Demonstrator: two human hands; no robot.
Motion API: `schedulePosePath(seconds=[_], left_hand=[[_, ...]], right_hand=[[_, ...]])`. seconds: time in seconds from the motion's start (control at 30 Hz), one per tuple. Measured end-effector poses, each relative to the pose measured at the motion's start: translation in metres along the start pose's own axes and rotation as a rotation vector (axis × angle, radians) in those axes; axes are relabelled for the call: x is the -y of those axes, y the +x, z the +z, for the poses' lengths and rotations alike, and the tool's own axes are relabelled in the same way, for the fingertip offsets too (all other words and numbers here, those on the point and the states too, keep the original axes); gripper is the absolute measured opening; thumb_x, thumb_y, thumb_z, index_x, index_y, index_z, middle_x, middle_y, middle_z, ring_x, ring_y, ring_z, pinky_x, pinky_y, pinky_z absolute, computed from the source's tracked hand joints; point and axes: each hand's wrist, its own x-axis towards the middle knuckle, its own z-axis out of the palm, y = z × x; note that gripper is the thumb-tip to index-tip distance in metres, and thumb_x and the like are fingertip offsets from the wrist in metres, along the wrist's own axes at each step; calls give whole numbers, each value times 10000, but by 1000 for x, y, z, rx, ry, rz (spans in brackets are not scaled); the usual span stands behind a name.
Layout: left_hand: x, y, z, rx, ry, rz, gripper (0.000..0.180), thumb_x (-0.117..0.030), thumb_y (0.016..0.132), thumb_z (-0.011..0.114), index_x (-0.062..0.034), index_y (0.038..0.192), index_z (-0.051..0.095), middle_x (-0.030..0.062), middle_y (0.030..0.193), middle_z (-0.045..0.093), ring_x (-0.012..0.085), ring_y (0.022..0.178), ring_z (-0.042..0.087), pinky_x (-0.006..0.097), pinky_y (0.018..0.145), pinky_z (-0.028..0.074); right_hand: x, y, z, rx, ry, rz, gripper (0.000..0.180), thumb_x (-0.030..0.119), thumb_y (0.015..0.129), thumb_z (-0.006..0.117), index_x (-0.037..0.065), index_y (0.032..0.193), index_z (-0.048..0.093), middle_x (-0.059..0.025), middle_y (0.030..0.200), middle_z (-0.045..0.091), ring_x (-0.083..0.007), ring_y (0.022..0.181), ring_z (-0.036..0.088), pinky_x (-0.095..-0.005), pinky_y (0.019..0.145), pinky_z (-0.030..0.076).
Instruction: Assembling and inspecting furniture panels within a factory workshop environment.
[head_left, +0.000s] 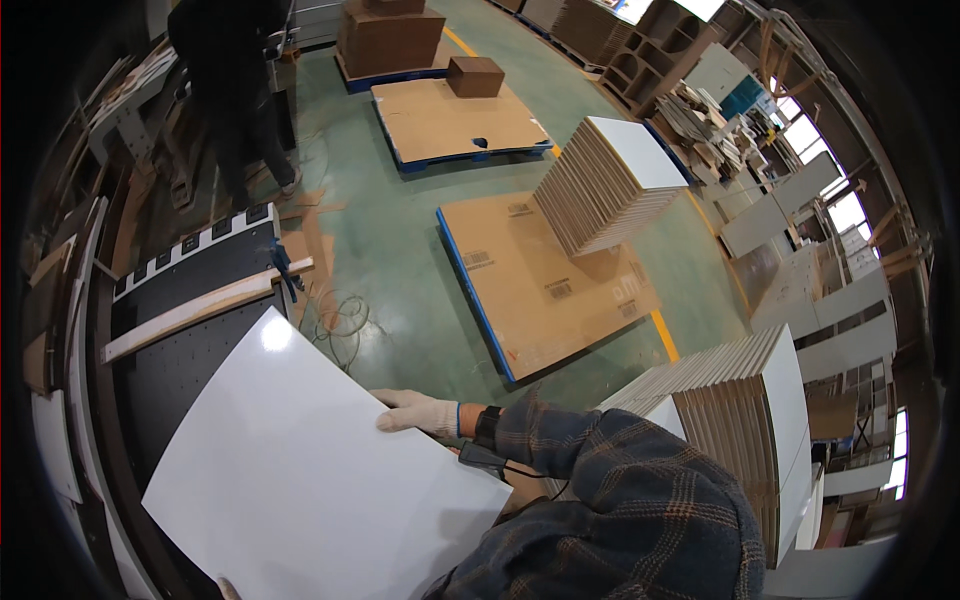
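A large glossy white panel (pixel 310 450) fills the lower left, tilted in front of me. My right hand (pixel 415 412), in a white knitted glove, is closed on its right-hand edge, thumb over the top face and the other fingers partly hidden. At the panel's lower left edge only a fingertip or two of my left hand (pixel 228 588) shows, hooked over the rim; the rest lies out of sight. Beyond the panel's far side is a black machine bed (pixel 190 345) with a pale wooden strip (pixel 205 305) across it.
Boards are stacked on a cardboard-topped blue pallet (pixel 500 290) ahead. A tall stack of white-faced panels (pixel 740 430) stands close on my right. Farther off are another pallet (pixel 455 120) with a brown carton (pixel 475 77), and a person in dark clothes (pixel 230 90). Loose cable (pixel 345 325) lies on the floor.
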Motion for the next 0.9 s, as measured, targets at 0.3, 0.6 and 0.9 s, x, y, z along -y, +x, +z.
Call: schedulePosePath(seconds=[0.3,0.6,0.9], left_hand=[[-4,13,6,44,29,20,738,-457,1078,637,-32,1635,407,162,1586,532,342,1439,500,456,1210,420],[-3,3,24,69,117,99,725,-499,1090,598,-11,1603,443,171,1525,583,349,1355,582,458,1144,499],[34,2,103,314,255,331,728,-540,1102,558,10,1572,480,181,1464,633,356,1271,664,460,1079,578]], right_hand=[[11,-2,11,-35,31,49,939,381,968,777,-24,1679,317,-185,1511,593,-244,1376,583,-375,1166,471],[-35,-36,-5,-119,229,-59,847,283,986,749,9,1685,357,-134,1545,581,-207,1366,581,-377,1160,473],[-58,-164,-80,-262,339,-287,842,270,1004,732,15,1701,334,-140,1596,545,-223,1380,572,-387,1194,439]])
